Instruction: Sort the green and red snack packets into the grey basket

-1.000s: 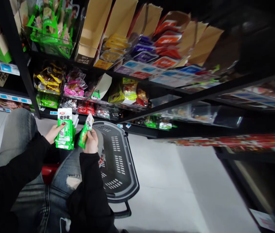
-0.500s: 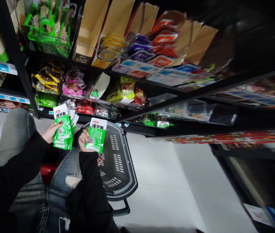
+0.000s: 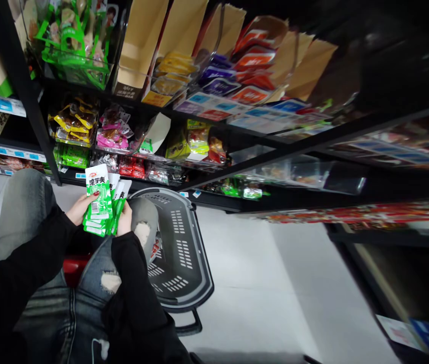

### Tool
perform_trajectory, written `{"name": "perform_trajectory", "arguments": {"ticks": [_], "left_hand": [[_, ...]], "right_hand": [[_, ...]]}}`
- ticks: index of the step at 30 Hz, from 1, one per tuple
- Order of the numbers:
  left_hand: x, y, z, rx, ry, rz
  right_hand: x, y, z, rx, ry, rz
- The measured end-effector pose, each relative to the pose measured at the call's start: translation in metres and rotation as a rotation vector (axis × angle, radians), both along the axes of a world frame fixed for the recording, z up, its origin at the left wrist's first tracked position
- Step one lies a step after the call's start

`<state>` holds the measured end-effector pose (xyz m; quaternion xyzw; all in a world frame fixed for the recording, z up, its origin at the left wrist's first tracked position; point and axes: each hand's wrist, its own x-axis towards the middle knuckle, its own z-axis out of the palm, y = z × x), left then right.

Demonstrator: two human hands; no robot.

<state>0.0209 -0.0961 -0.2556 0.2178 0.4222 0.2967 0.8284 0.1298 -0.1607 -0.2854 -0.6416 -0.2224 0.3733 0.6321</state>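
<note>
My left hand [image 3: 80, 210] is closed on a stack of several green and white snack packets [image 3: 99, 205], thumb on the top one. My right hand [image 3: 125, 224] is closed against the right side of the same stack, pressing another green packet [image 3: 119, 201] onto it. Both hands hover above my knees in torn jeans, in black sleeves. A grey shopping basket [image 3: 184, 253] stands on the floor just right of my hands.
Black shop shelves [image 3: 206, 126] rise ahead, filled with trays of coloured snack packets and brown paper bags. Blue price tags line the shelf edges. A red stool [image 3: 70, 268] shows under my legs. Pale floor tiles [image 3: 275, 293] stretch to the right.
My right hand, which held one green packet apart over the basket, has brought it left and laid it against the stack in my left hand.
</note>
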Motion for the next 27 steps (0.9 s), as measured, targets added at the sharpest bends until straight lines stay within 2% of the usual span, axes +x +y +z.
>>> {"name": "perform_trajectory", "arguments": {"ticks": [4,6,8,10,13,16,20,24,27], "left_hand": [[0.002,0.001,-0.006,0.030,0.024,0.030],[0.002,0.002,-0.009,0.067,0.039,0.037],[0.002,0.004,-0.011,0.117,0.044,0.039],[0.002,0.004,-0.012,0.162,0.054,0.044],[0.002,0.004,-0.012,0.190,0.075,0.043],[0.003,0.003,-0.014,0.198,0.080,0.009],[0.004,0.000,-0.015,0.289,0.087,0.024],[0.003,-0.002,-0.011,0.318,0.113,0.116],[0.001,-0.001,-0.009,0.316,0.069,0.077]], "right_hand": [[-0.001,-0.001,0.003,-0.023,0.097,-0.133],[-0.003,-0.002,0.007,0.019,0.116,-0.102],[-0.006,-0.004,0.010,0.038,0.022,-0.010],[-0.008,-0.005,0.012,0.008,-0.089,0.073],[-0.011,-0.005,0.011,-0.044,-0.129,0.089],[-0.014,-0.002,0.006,-0.051,-0.079,0.042],[-0.024,0.002,0.002,0.046,0.042,-0.025],[-0.032,0.003,0.005,0.093,0.170,-0.052],[-0.032,0.001,0.010,0.081,0.239,-0.048]]}}
